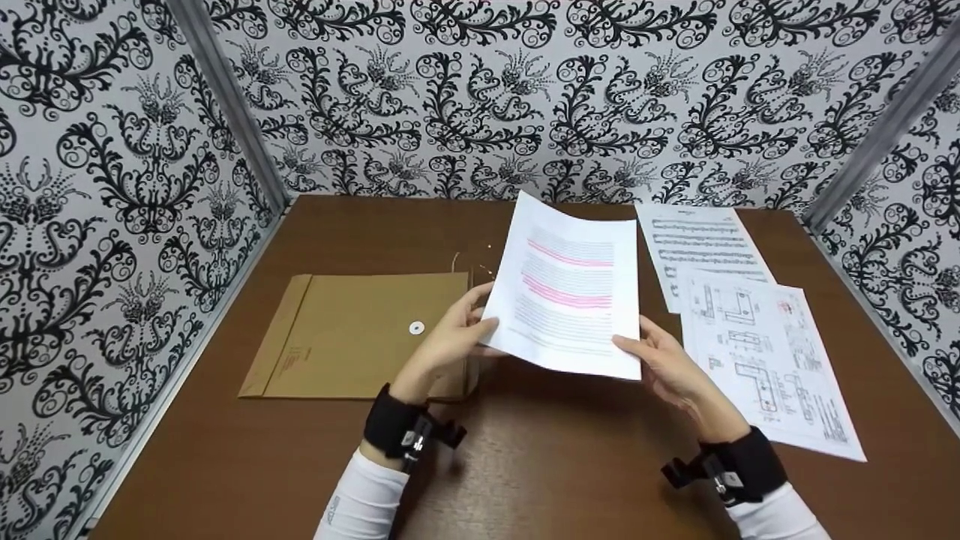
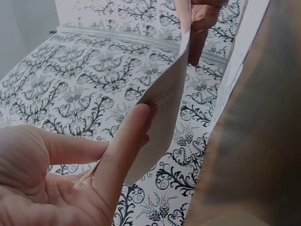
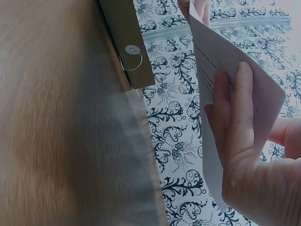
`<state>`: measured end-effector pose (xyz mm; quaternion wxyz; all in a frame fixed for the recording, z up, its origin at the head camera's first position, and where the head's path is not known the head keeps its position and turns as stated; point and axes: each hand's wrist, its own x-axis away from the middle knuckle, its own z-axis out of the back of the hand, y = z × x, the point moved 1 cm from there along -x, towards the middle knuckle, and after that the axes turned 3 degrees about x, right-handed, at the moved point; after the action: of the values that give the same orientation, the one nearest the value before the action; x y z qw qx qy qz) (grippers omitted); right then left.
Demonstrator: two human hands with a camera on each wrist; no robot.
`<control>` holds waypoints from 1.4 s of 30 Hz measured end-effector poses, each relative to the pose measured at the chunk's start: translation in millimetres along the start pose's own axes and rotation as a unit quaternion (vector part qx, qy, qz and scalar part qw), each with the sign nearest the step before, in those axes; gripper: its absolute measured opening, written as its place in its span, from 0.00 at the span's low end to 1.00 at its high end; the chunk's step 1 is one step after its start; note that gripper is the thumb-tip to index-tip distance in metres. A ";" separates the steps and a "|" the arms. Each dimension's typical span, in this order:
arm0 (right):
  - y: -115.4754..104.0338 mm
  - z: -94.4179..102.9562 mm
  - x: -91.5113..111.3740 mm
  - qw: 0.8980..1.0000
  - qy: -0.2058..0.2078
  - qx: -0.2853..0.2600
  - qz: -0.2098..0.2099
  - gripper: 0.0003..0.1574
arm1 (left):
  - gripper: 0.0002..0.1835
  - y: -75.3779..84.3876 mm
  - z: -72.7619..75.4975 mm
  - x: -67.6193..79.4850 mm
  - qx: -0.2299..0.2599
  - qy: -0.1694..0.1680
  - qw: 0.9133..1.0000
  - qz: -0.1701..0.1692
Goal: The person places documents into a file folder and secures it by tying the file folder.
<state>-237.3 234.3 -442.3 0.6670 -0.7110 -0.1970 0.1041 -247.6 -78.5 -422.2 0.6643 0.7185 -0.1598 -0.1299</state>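
A white printed sheet (image 1: 570, 300) with pink highlighted lines is held up over the table, tilted toward the head camera. My left hand (image 1: 461, 326) pinches its lower left corner, thumb in front and fingers behind. At the lower right edge, my right hand (image 1: 664, 360) grips the paper the same way. Both wrist views show the sheet's back, with fingers (image 3: 243, 99) spread flat against it and some print there. Left of the paper lies a brown envelope (image 1: 360, 337) with a white button and a string, partly behind my left wrist.
A sheet of music (image 1: 705, 244) lies at the back right of the brown table (image 1: 540, 465). A technical drawing (image 1: 772, 360) overlaps its lower part, close to my right hand. Patterned walls (image 1: 480, 97) enclose the back and sides.
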 end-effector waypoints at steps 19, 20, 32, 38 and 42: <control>-1.5 -1.3 -13.3 0.998 -0.036 -0.058 -0.018 0.49 | 0.32 17.1 1.8 11.3 0.041 -0.045 0.998 -0.019; -1.4 -1.1 -14.1 0.997 -0.035 -0.058 -0.020 0.48 | 0.32 18.3 2.0 12.1 0.045 -0.049 0.998 -0.020; -3.1 5.1 -22.6 0.999 -0.024 -0.029 -0.011 0.29 | 0.33 30.4 10.6 23.2 0.055 -0.110 0.992 -0.034; -7.0 11.1 -23.4 0.999 -0.012 -0.035 0.001 0.23 | 0.34 36.9 18.8 29.0 0.043 -0.121 0.991 -0.021; -7.9 13.3 -22.4 0.999 0.021 -0.037 -0.005 0.24 | 0.34 40.1 25.0 31.7 0.024 -0.124 0.992 -0.015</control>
<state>-264.0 237.1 -438.3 0.6444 -0.7364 -0.1904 0.0787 -230.8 -116.7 -383.5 0.6196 0.7151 -0.2331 -0.2244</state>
